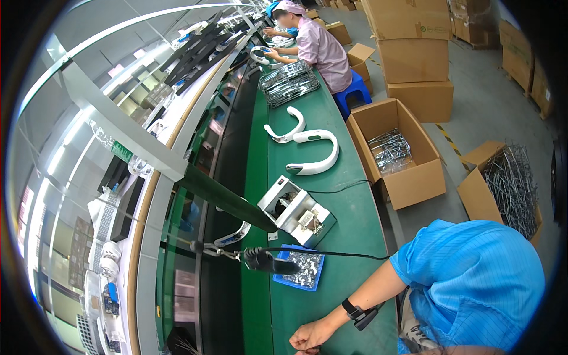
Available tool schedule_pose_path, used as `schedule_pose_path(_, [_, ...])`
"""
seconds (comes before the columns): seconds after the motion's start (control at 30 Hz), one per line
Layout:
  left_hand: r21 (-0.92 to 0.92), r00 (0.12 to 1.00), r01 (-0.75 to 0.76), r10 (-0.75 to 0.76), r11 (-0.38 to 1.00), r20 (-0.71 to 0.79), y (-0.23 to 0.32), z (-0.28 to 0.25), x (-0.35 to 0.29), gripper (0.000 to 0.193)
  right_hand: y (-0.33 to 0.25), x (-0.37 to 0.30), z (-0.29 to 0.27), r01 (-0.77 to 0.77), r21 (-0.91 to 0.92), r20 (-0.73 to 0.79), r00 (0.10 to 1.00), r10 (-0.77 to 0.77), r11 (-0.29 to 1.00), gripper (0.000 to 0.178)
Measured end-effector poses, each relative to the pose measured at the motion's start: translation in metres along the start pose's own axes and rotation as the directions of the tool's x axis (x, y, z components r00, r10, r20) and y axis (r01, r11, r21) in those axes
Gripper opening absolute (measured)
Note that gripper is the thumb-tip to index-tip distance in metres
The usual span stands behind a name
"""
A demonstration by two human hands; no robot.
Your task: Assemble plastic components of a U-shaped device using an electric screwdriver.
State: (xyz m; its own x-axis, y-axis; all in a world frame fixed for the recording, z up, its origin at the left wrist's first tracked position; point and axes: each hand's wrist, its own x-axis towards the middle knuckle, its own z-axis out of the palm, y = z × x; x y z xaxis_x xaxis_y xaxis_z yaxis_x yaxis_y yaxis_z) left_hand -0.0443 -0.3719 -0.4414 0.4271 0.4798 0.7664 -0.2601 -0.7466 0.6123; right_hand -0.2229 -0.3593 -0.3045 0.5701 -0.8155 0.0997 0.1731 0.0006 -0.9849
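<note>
My right hand is at the bottom edge over the green bench, its fingers curled closed. What they hold, if anything, is hidden. A black strap with a small dark box circles that wrist. Just below it, a sliver of my left hand shows, its fingers cut off by the frame. Beyond the hands lies a blue tray of small shiny metal parts. A black handheld tool hangs on a cord above the tray's left side. Behind it stands a white fixture with a metal mechanism.
Two white U-shaped bands lie farther along the green bench. Beyond them is a stack of metal wire racks, near a person in pink. Open cartons of metal pieces stand at right. A grey post crosses the left.
</note>
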Motion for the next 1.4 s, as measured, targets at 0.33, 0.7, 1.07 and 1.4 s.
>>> schedule_pose_path(0.33, [0.119, 0.973, 0.002, 0.026, 0.993, -0.229, 0.006, -0.015, 0.016, 0.075, -0.004, -0.002, 0.000, -0.037, 0.044, 0.003, 0.999, 0.037, 0.998, 0.021])
schedule_pose_path(0.7, [0.284, 0.835, -0.205, 0.318, 0.937, -0.449, 0.102, -0.090, 0.068, 0.062, -0.012, -0.004, -0.001, -0.053, -0.068, -0.033, 0.998, 0.051, 0.996, 0.020])
schedule_pose_path(1.07, [0.286, 0.869, -0.206, 0.310, 0.936, -0.386, 0.094, -0.084, 0.065, 0.063, -0.013, -0.002, -0.001, 0.000, -0.027, -0.004, 1.000, 0.000, 1.000, 0.020])
schedule_pose_path(1.4, [0.148, 0.931, 0.046, 0.012, 0.988, -0.365, 0.078, -0.064, 0.053, 0.087, -0.008, -0.001, -0.001, -0.013, 0.009, 0.021, 1.000, 0.013, 1.000, 0.022])
